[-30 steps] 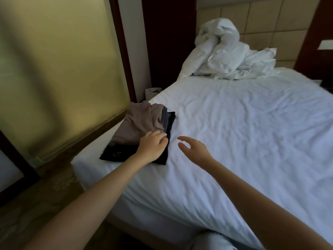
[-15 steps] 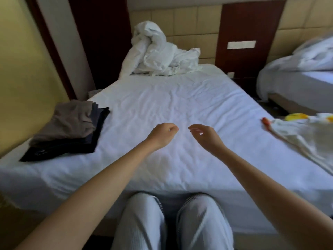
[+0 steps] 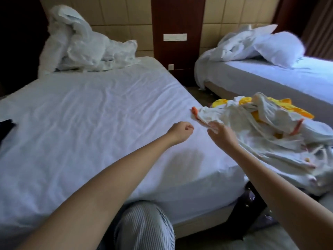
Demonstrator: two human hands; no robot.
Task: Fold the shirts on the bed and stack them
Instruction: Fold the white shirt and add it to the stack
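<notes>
- My left hand (image 3: 180, 131) is hovering over the bed (image 3: 90, 123), curled in a fist and holding nothing.
- My right hand (image 3: 220, 135) is apparently pinching the white shirt (image 3: 234, 120) at its near edge; blur is obscuring the grip.
- That shirt is lying on 1 crumpled pile (image 3: 281, 152) by the bed's right corner.
- 1 dark stack (image 3: 6, 126) is sitting far left.

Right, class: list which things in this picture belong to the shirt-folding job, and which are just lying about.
Job: shirt pile; right hand pinching its edge; left hand; near bed; dark clothes at left edge.
Lying about: crumpled duvet; far bed; pillow; wall plate.
</notes>
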